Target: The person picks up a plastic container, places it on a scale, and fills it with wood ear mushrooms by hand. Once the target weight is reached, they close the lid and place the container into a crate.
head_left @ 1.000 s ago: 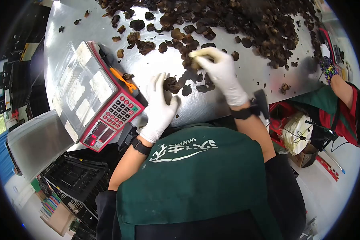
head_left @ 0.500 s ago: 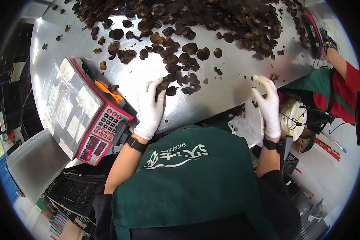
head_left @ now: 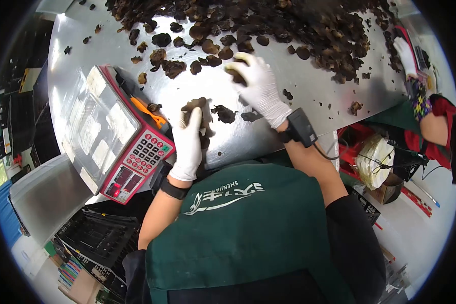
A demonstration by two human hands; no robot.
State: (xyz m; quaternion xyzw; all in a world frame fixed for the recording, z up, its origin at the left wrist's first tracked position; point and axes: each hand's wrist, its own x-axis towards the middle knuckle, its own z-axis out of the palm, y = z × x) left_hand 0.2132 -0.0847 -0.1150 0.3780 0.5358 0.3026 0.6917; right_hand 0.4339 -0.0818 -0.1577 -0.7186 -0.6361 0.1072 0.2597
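Dark brown, roundish pieces that look like dried mushroom caps (head_left: 210, 46) lie about on a shiny metal table (head_left: 309, 81). My left hand (head_left: 187, 147), in a white glove, is closed with thumb and fingers around several brown pieces (head_left: 193, 105) at the table's near side. Ahead and to the right, my gloved right hand (head_left: 261, 88) curls its fingers over more brown pieces (head_left: 236, 76); the palm side is hidden. Between the hands lies a dark crumpled piece (head_left: 223, 114), with another flat one (head_left: 251, 117) below the right wrist.
A large heap of brown pieces (head_left: 299, 30) covers the far table. At left stands a red-framed scale (head_left: 142, 152) with an orange-handled tool (head_left: 148, 111) beside it. Another person's gloved hand (head_left: 405, 55) is at a second red scale (head_left: 415, 48) on the right.
My right hand moved from the table's right edge leftward onto the pieces and closed. The cluster in the middle has been gathered up. The other person's gloved hand has come into view.
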